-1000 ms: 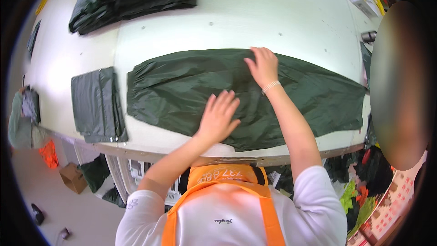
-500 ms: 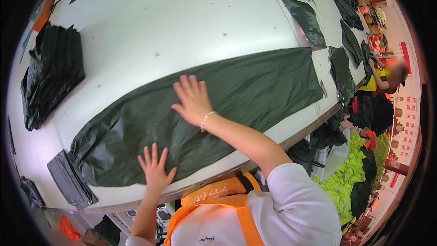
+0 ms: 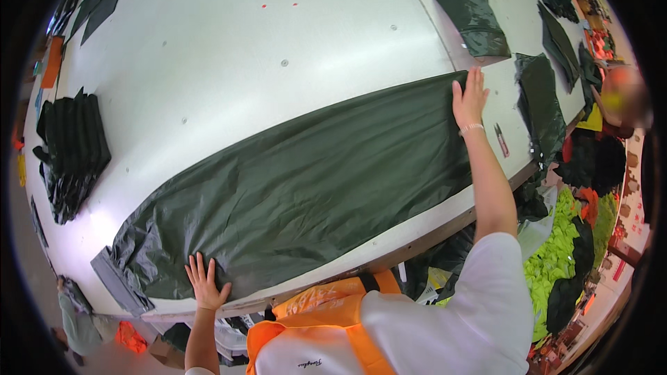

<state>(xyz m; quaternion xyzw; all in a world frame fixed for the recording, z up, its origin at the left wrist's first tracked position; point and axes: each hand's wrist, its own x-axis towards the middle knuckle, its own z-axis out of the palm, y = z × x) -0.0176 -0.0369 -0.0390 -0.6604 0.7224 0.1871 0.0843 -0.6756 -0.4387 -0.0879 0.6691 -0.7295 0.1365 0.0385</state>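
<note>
A long dark green garment [image 3: 299, 180] of thin, slightly shiny fabric lies flat across the white table. It looks like a pair of trousers folded lengthwise, with a gathered band [image 3: 118, 281] at its left end. My left hand [image 3: 207, 288] rests open on the near edge, close to that band, fingers spread. Out at the right end, my right hand [image 3: 471, 104] lies flat with fingers stretched over the hem's far corner. Beside that hem is a small pair of thread snips [image 3: 501, 140] with reddish handles. Neither hand grips anything.
Stacked dark green garments [image 3: 73, 153] sit at the table's left. More folded dark pieces [image 3: 465, 10] lie at the far right. Below the right table edge is a heap of lime-green cloth [image 3: 552, 264]. People stand at the far right and lower left.
My right hand has slid from the garment's middle to its right end. My left hand has shifted slightly left and down along the near edge. The view has turned, and the fabric looks smoother.
</note>
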